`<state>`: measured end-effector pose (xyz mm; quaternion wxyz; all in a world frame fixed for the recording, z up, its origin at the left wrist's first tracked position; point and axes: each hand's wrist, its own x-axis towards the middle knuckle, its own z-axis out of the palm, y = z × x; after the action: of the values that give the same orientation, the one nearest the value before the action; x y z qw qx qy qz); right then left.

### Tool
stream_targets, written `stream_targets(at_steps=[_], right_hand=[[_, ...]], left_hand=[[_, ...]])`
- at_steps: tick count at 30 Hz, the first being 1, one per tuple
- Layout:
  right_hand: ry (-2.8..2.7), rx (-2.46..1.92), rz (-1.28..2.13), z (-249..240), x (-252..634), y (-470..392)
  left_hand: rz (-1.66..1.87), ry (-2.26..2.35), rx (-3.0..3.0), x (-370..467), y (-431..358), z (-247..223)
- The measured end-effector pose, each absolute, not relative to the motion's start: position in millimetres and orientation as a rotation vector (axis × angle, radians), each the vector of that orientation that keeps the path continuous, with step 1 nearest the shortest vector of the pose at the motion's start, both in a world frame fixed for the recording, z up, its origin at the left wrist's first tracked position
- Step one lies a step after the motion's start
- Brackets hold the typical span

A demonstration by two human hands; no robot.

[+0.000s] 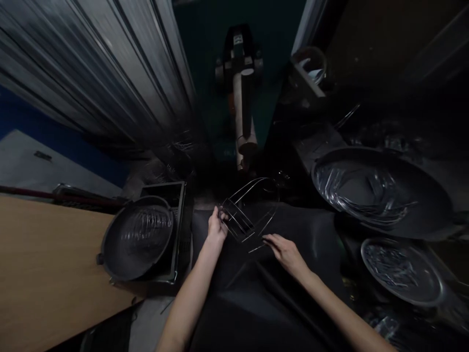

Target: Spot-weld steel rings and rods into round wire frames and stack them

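Observation:
My left hand [217, 225] pinches the left side of a bent wire frame [240, 217], made of thin shiny rods with a boxy part and a long curved loop reaching up and right. To its right, my right hand [284, 248] has its fingertips closed on a short thin metal rod [255, 249], which points left below the frame. A gap shows between the rod and the frame. Both hands are above a dark apron-like sheet [311, 274] spread across the lap. Dim light hides the finer joints of the wire.
On the left, a dark round pan [135, 266] with wire pieces rests on a crate [179, 234] beside a wooden board [54, 264]. To the right are a large pan [425, 205] of curved wires and a smaller metal bowl [430, 283] of short pieces. A machine [240, 73] stands ahead.

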<state>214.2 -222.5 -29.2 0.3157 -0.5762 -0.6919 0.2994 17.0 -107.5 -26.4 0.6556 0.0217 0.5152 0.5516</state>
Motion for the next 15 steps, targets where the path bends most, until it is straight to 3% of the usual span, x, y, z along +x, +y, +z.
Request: stream_targets(at_steps=[3, 7, 10, 12, 15], right_hand=[[-1.639, -1.758, 0.628, -27, 269, -250], [-1.056, -2.632, 0.264, -30, 384, -285], [-0.861, -3.053, 0.565, -45, 439, -295], [-0.85, -3.078, 0.791, -58, 450, -294], [-0.839, -3.064, 0.849, -74, 445, -291]], left_hand=[[1.356, 1.187, 0.114, 24, -112, -22], [1.521, 1.226, 0.35, 27, -114, -18], [1.598, 1.237, 0.467, 30, -112, -14], [1.61, 1.239, 0.509, 32, -110, -11], [1.592, 1.243, 0.546, 32, -107, -4]])
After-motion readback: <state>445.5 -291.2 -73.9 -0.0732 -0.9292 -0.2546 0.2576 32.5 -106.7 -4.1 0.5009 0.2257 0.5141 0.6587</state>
